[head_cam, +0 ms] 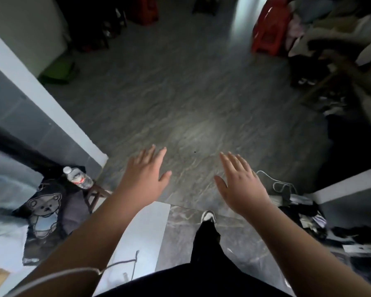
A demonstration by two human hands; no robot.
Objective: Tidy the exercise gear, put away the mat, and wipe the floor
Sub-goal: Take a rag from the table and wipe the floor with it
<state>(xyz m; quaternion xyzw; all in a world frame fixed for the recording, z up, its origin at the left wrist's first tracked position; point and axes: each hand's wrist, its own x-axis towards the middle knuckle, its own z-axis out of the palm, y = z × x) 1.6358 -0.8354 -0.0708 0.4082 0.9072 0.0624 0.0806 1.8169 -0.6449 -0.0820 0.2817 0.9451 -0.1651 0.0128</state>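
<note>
Both the left hand (142, 176) and the right hand (241, 183) are empty, fingers spread above the floor (180, 93), so first find the mat, which is not visible here.

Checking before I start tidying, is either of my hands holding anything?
No, the left hand and right hand are both spread open over the floor.

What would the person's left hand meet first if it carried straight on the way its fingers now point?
Probably only bare grey floor. The left hand, open and empty, points up the frame across open floor; dark, blurred clutter lies far beyond. Depth is unclear from one view.
</note>
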